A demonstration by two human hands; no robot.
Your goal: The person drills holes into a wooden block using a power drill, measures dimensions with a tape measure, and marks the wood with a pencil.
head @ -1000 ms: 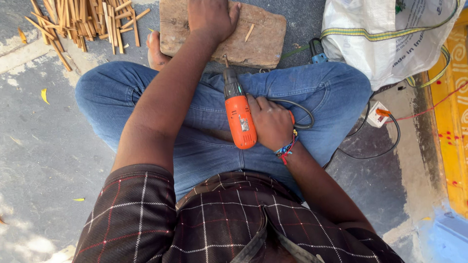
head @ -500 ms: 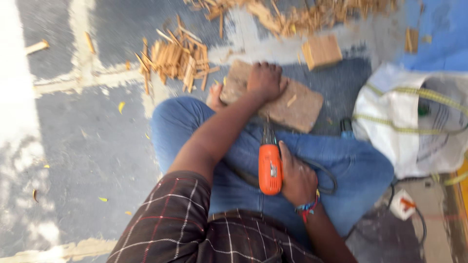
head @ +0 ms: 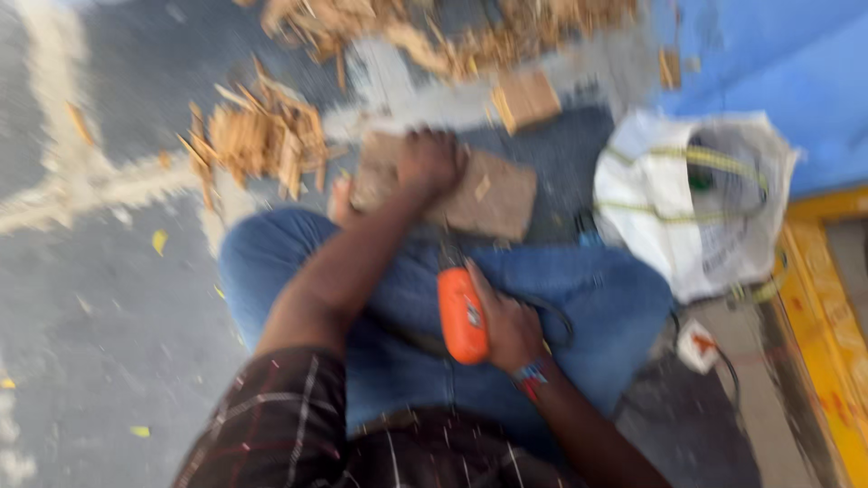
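Observation:
I sit cross-legged on the ground in blue jeans. My left hand [head: 427, 163] rests palm-down on a flat wooden block [head: 488, 194] lying in front of my knees. My right hand [head: 508, 327] grips an orange power drill [head: 462, 314] over my lap, its bit pointing toward the block. A black cord [head: 553, 312] loops from the drill across my right thigh. The picture is blurred.
A heap of thin wooden sticks [head: 262, 136] lies to the left of the block, more wood scraps [head: 434, 32] and a small wooden square [head: 529, 98] beyond it. A white sack [head: 696, 203] stands at the right, next to a white plug socket [head: 698, 348] and a yellow edge [head: 827, 343].
The view has swung up and to the left, bringing more ground and wood scraps into sight. My hands hold the same places on the block and the drill.

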